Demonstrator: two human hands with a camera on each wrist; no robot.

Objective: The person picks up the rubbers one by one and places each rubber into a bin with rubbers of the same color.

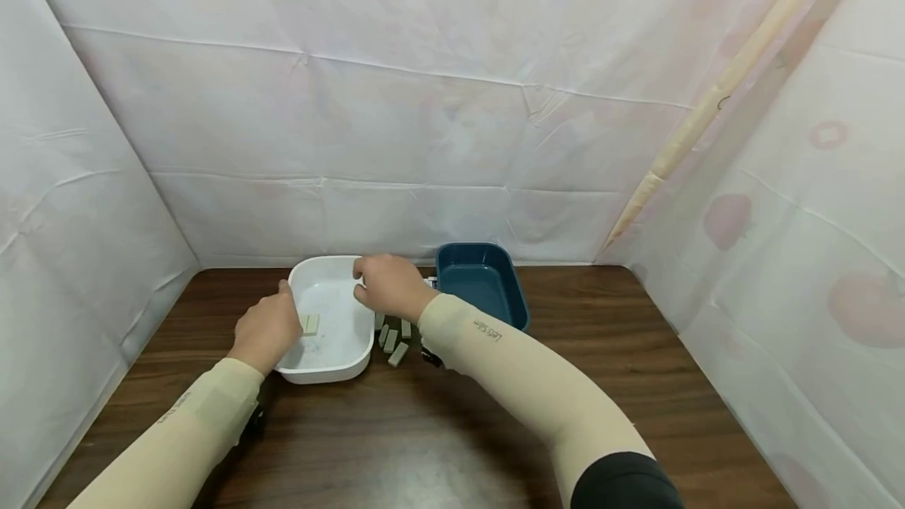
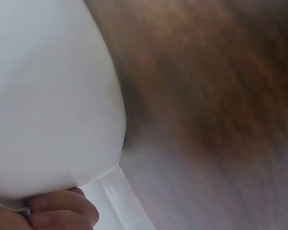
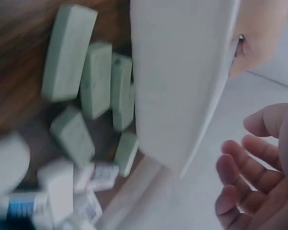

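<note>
Your left hand (image 1: 267, 330) grips the near-left rim of the white bin (image 1: 332, 364), thumb over the edge as if to steady it, while your right hand (image 1: 390, 286) hangs over its right rim with fingers loosely spread, holding nothing. Right of the bin stands the blue bin (image 1: 514, 289), and one pale green block (image 1: 311, 324) lies inside the white one. Only the right wrist view shows the heap of green blocks (image 3: 69, 50) against the bin's outer wall and the small white packets (image 3: 93, 175) beyond them.

Beige arm sleeves (image 1: 523, 371), black cuff, small lettering
</note>
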